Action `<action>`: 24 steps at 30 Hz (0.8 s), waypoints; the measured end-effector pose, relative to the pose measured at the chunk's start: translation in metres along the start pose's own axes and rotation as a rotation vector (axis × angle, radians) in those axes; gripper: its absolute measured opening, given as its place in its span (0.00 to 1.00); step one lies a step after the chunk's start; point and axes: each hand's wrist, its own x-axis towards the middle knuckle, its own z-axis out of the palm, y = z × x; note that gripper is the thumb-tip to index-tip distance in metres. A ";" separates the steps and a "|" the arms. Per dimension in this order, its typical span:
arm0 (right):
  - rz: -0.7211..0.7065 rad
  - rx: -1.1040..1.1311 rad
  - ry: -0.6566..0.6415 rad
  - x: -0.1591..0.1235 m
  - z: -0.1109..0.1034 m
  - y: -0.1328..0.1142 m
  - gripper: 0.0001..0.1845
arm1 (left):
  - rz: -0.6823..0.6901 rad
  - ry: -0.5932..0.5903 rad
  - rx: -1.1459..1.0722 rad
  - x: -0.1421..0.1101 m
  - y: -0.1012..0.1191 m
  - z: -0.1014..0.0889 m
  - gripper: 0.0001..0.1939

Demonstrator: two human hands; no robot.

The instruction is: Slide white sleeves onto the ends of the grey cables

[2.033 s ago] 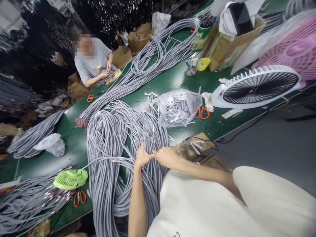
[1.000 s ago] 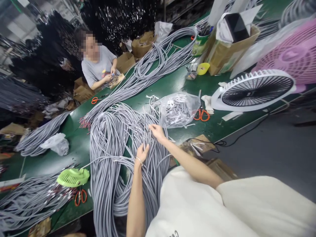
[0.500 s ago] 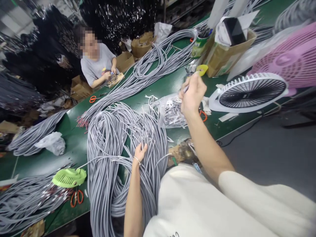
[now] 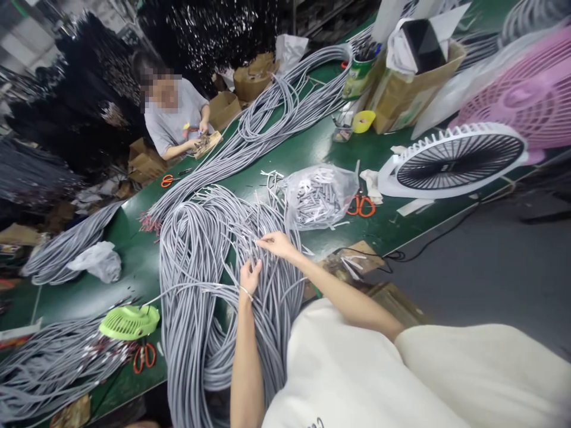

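Long grey cables lie in a thick looped bundle over the near side of the green table. My left hand, with a thin band at its wrist, is closed around several cable ends that stick up from its fingers. Just to the upper right, my right hand pinches at the stripped, pale tips of those ends. What sits between its fingertips is too small to tell. A clear plastic bag of short grey and white pieces lies beyond my right hand.
Orange-handled scissors lie right of the bag, by a white fan. A green fan and more scissors are at left. Across the table, a person works beside another cable bundle.
My right hand has come down and left from above the plastic bag to the cable ends beside my left hand. The bag and scissors now show fully. My left hand keeps its hold.
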 end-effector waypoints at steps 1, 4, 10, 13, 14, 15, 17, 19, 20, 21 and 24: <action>0.036 0.060 -0.004 0.000 0.001 0.000 0.09 | -0.003 -0.002 0.000 0.000 0.001 0.000 0.25; 0.107 0.165 0.016 -0.002 0.007 0.005 0.13 | -0.010 -0.007 0.008 0.001 0.002 0.001 0.25; 0.105 0.293 0.226 -0.006 0.020 0.013 0.15 | -0.011 -0.008 0.037 -0.001 0.002 0.002 0.21; 0.072 0.314 0.345 -0.008 0.027 0.014 0.15 | -0.015 -0.005 0.047 -0.002 0.001 0.003 0.18; 0.063 0.319 0.379 -0.009 0.030 0.014 0.15 | -0.018 -0.006 0.048 -0.002 0.000 0.003 0.17; 0.055 0.323 0.411 -0.011 0.033 0.014 0.15 | -0.020 -0.006 0.048 -0.003 0.000 0.004 0.16; 0.044 0.332 0.477 -0.012 0.035 0.010 0.15 | -0.023 -0.007 0.045 -0.004 0.000 0.005 0.15; 0.036 0.346 0.571 -0.008 0.023 -0.003 0.14 | -0.028 -0.008 0.039 -0.004 0.000 0.005 0.14; 0.029 0.354 0.634 -0.004 0.011 -0.015 0.14 | -0.033 -0.010 0.034 -0.004 -0.001 0.005 0.13; 0.019 0.362 0.705 0.002 -0.004 -0.028 0.13 | -0.038 -0.013 0.029 -0.004 -0.001 0.005 0.12; -0.099 0.386 0.857 0.017 -0.059 -0.073 0.13 | -0.068 -0.031 0.010 -0.001 -0.003 0.005 0.10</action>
